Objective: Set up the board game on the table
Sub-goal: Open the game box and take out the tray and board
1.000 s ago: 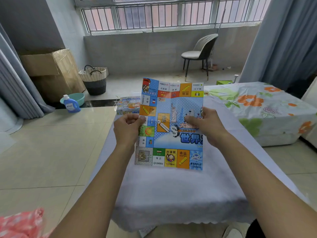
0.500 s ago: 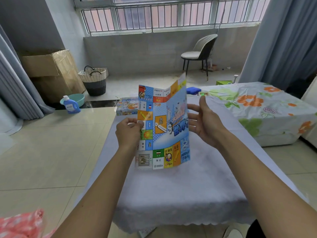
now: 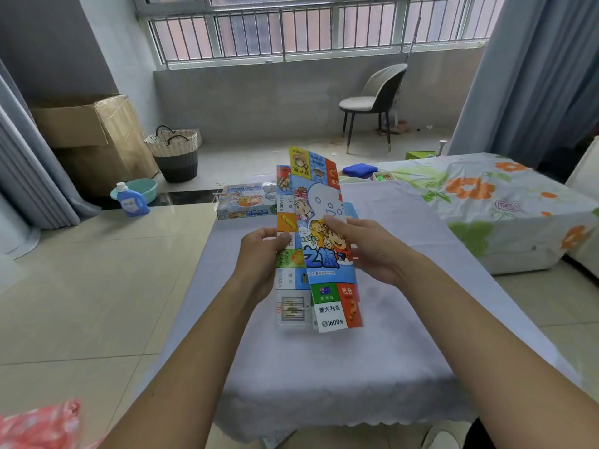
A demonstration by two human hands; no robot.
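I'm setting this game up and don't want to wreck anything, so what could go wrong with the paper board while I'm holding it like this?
The game board is thin folded paper, held upright above the table by the left hand and right hand at mid-height. Pulling the panels apart unevenly might tear a crease. The unsupported top could flop over. Laid down, the creased board may not lie flat on the soft cloth.

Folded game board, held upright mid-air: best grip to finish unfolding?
Probably pinch the game board at its two long side edges, mid-height, left hand from the left, right hand from the right: the folds run vertically, so panels open sideways.
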